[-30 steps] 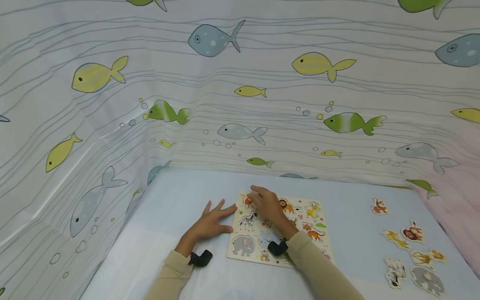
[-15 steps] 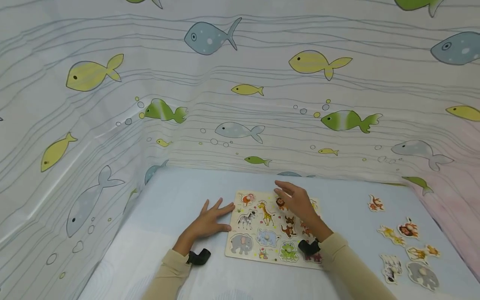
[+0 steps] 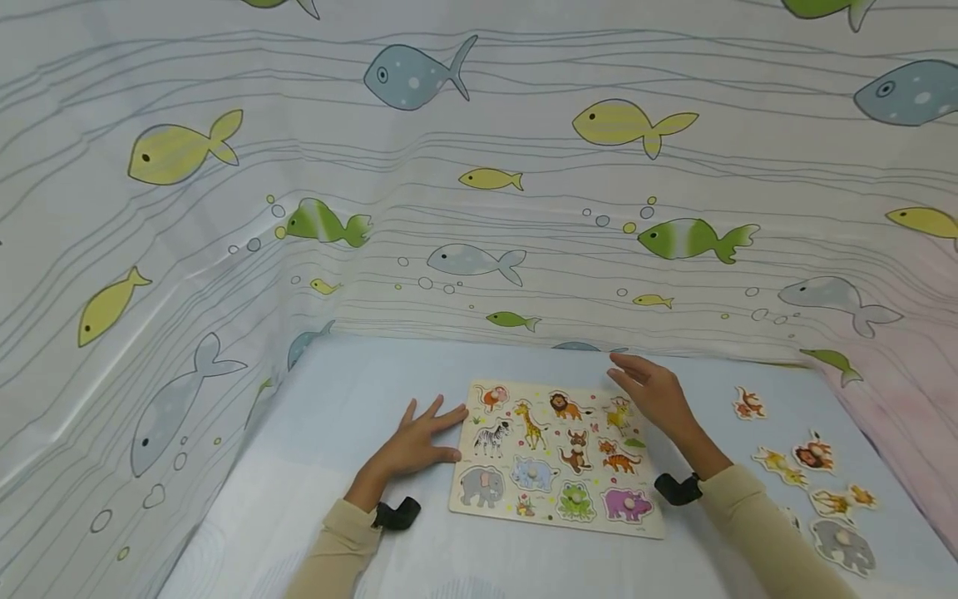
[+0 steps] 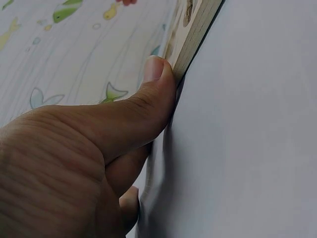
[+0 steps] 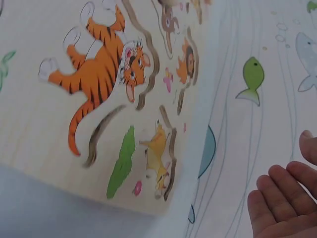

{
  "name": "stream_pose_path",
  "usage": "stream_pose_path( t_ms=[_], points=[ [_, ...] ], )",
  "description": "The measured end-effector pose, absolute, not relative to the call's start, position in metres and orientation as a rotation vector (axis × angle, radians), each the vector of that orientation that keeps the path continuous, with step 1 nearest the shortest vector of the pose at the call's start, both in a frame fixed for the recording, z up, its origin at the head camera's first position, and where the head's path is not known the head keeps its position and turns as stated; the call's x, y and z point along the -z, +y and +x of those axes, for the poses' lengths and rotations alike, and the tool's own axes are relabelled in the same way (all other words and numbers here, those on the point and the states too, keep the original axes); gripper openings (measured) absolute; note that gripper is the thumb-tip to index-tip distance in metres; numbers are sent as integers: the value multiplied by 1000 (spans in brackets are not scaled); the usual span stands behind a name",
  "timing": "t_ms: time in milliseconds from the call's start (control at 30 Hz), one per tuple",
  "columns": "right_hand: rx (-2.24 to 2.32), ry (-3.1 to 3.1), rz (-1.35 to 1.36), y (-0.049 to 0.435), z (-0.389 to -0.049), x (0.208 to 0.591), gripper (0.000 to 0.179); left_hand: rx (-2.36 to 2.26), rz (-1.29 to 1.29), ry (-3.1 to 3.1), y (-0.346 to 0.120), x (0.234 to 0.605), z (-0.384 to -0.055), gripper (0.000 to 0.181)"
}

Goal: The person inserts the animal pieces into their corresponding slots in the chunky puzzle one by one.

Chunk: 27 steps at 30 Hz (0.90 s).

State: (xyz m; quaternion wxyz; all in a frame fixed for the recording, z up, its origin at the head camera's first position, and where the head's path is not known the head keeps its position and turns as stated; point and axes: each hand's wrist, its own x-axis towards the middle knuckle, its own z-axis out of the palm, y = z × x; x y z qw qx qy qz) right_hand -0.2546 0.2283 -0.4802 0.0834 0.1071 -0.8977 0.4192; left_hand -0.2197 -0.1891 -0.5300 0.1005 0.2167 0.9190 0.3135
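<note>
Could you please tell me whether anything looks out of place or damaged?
Nothing looks damaged or spilled. The loose pieces lie scattered and variously turned right of the board, but that seems ordinary for an unfinished puzzle.

Soft, even light fills the head view, with a faint sheen along the fabric's (image 3: 516,216) fold toward nine o'clock and the tabletop (image 3: 262,482) paling near seven. The left wrist view is dim, the left hand (image 4: 74,148) dusky, shadow pooling at six. The right wrist view looks hazy, grey shade lying beside the puzzle board (image 5: 49,129) at seven.
</note>
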Motion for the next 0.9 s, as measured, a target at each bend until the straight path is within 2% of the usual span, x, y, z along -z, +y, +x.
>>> stream_pose_path(
  t_ms=[433,900],
  points=[
    [-1182,-2759,189,263,-259,479,60,-952,579,2720,-197,536,-214,77],
    [-1040,-2813,-11,349,-235,471,68,-947,645,2712,-189,530,-219,76]
  ],
)
